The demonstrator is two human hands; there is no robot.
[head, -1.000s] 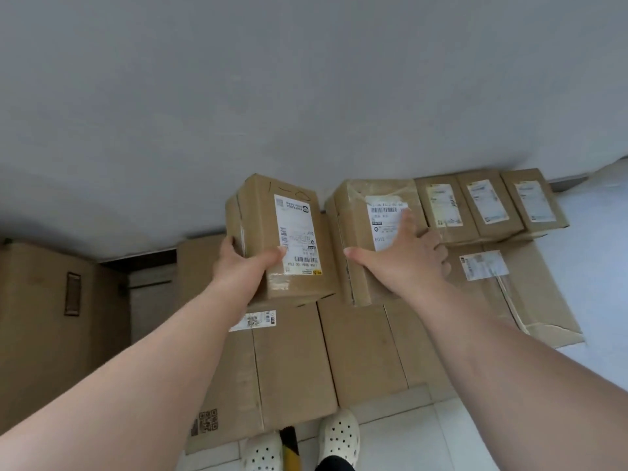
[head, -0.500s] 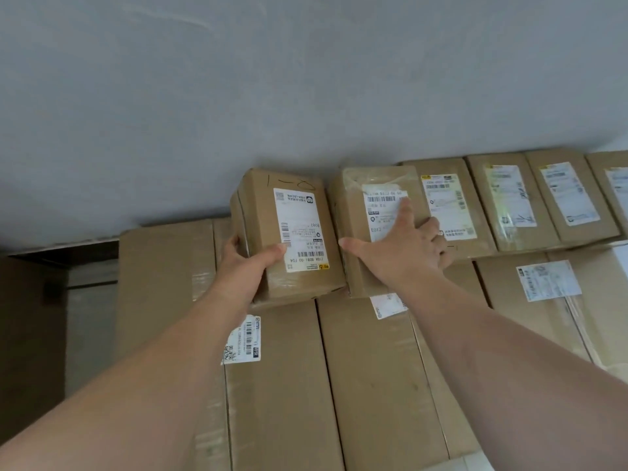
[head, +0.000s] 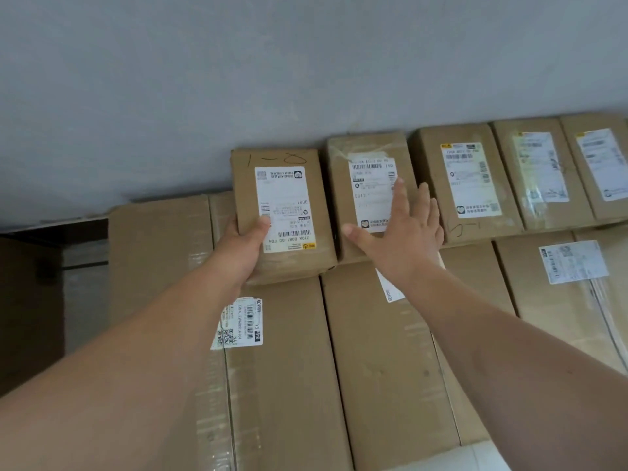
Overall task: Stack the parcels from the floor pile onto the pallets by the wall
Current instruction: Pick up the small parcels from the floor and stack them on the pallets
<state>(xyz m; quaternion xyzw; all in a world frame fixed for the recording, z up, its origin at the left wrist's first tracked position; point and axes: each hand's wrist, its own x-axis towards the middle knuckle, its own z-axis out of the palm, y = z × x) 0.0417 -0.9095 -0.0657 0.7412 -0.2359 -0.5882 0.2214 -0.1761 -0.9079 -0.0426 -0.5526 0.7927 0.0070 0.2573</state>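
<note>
A small brown parcel with a white label and "1-8" pen marks [head: 282, 212] rests against the grey wall on top of large cartons. My left hand [head: 243, 248] grips its near left corner, thumb on the label. Right beside it lies a taped brown parcel [head: 368, 188]. My right hand [head: 404, 232] lies flat on that parcel with fingers spread, not gripping it. Further right, three more labelled small parcels [head: 465, 181] line the wall in the same row.
Large taped cartons [head: 289, 375] form the layer under the small parcels. The grey wall [head: 306, 79] rises directly behind the row. A dark gap and another carton [head: 30, 300] sit at far left. A strip of white floor [head: 475, 458] shows at the bottom.
Both small parcels have slid back flush against the wall and now lie flat. My right hand opened and flattened on the taped parcel. The camera came closer.
</note>
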